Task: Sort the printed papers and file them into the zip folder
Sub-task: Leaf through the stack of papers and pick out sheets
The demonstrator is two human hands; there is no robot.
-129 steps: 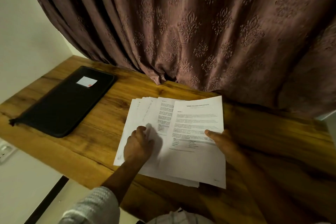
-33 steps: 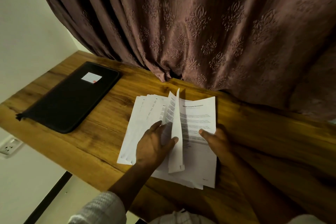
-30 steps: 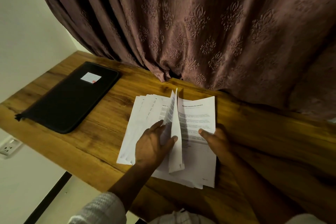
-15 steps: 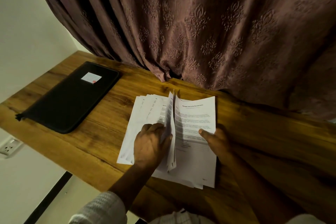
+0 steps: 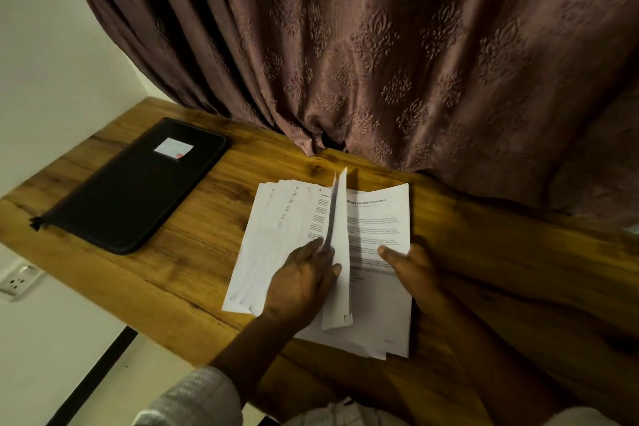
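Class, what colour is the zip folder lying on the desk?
Black, with a small white label on top. The zip folder shows best in the head view.

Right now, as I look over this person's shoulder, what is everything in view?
zip folder: one, black, closed, flat on the table's left side
label: one, white with a red mark, on the folder's far end
printed papers: several, white, fanned out on the table's middle
raised pages: one or two, white, stood on edge in the middle of the stack
table: one, brown wood
curtain: one, brownish mauve, patterned, hanging behind the table
wall socket: one, white, lower left, below the table edge
wall: pale, on the left
sleeve: pale, on the left arm
left hand: pinches the raised pages
right hand: thumb on the titled top page, fingers hidden
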